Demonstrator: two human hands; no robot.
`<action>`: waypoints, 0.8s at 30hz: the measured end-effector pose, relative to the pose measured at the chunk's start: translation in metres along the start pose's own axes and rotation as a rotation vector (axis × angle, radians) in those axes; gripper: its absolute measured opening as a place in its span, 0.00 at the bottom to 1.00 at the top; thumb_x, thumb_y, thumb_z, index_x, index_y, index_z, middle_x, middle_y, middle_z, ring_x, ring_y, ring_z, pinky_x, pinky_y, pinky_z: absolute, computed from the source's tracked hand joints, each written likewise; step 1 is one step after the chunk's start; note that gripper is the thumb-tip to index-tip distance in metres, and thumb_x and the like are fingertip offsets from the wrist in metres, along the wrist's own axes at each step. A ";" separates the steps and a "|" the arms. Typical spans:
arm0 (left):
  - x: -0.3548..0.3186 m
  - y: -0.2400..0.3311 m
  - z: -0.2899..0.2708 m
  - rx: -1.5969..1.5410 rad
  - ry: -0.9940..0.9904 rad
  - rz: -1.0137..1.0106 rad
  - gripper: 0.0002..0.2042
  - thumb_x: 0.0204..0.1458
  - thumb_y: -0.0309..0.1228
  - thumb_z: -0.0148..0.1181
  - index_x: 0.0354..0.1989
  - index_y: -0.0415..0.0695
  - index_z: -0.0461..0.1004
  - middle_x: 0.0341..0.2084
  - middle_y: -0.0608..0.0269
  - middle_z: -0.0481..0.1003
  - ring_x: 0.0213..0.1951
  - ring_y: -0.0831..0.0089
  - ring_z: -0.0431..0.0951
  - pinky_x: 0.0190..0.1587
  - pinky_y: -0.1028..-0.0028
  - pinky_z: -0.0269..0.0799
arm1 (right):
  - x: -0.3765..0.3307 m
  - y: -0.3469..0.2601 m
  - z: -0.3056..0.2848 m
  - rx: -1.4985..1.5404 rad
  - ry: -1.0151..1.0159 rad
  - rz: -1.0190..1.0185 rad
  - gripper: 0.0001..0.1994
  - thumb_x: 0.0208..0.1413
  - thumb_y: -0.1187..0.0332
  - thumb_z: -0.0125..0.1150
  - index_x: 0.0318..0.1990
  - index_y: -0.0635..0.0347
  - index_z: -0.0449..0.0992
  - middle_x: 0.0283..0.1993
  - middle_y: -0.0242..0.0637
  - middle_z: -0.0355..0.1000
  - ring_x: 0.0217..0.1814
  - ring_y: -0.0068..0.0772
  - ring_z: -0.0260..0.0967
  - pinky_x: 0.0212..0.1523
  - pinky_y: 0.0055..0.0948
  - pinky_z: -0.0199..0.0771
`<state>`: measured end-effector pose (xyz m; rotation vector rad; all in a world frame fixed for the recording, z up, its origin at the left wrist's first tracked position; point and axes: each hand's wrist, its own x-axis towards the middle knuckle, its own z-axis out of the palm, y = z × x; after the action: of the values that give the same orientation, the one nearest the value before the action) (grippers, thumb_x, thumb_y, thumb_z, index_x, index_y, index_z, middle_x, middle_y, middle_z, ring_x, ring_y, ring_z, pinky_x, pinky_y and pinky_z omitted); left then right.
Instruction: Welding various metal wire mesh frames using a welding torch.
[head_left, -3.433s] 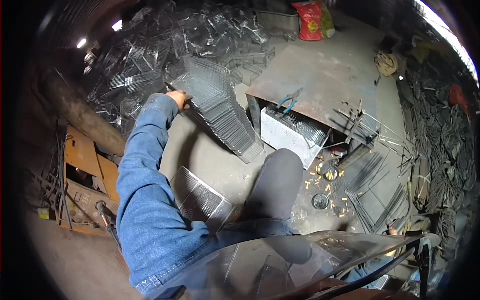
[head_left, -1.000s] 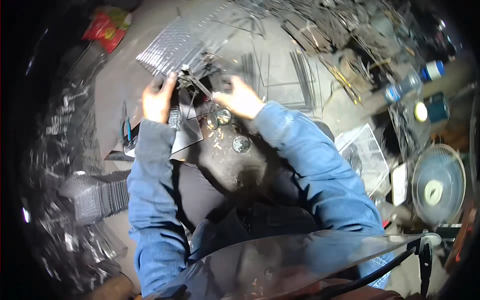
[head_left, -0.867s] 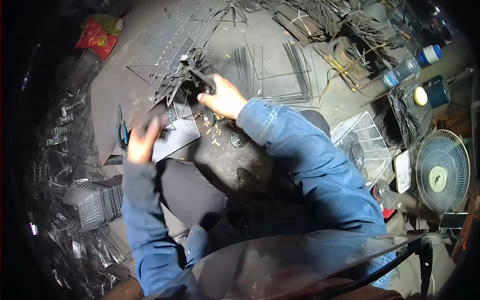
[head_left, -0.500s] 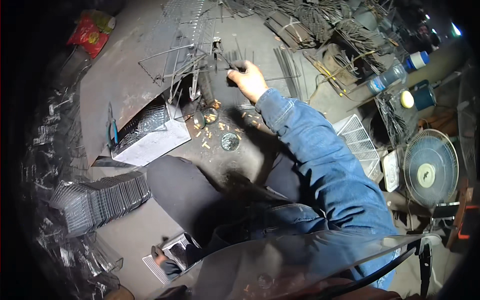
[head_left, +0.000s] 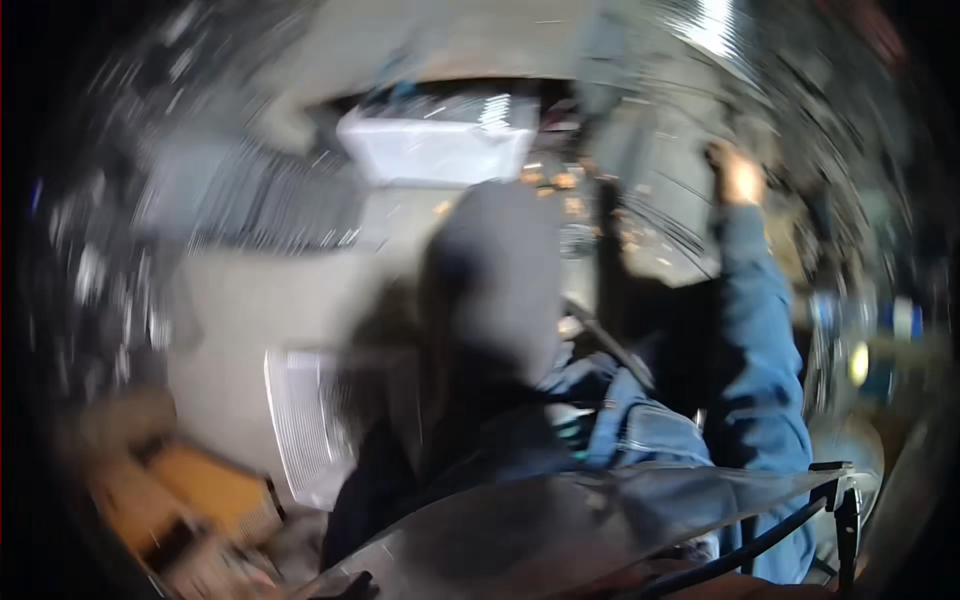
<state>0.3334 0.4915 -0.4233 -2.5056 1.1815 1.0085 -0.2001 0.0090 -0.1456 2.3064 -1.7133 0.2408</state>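
Reaching up beyond the white box [head_left: 435, 150], the right hand [head_left: 738, 178] meets blurred wire pieces [head_left: 668, 215], fingers too smeared to tell whether closed, left hand unseen; a hurried pull could, I judge, snag neighbouring wires and scatter them.

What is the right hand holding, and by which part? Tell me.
Cannot be told. The right hand is raised among thin wire pieces, but motion blur hides any grip. The left hand is out of view.

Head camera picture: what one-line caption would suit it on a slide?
Motion-blurred view: right hand in blue denim sleeve reaching up among thin metal wires.
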 end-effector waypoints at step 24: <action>-0.152 -0.013 0.025 -0.354 -0.246 0.038 0.28 0.48 0.46 0.57 0.55 0.43 0.67 0.49 0.53 0.71 0.49 0.66 0.72 0.53 0.67 0.67 | 0.056 0.086 0.079 1.838 0.037 0.701 0.15 0.58 0.74 0.46 0.48 0.80 0.61 0.49 0.53 0.62 0.53 0.47 0.62 0.60 0.40 0.65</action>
<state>0.2622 0.6038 -0.3436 -2.5136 1.0566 1.6073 -0.2680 -0.0894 -0.1964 1.9023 -2.5928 2.9032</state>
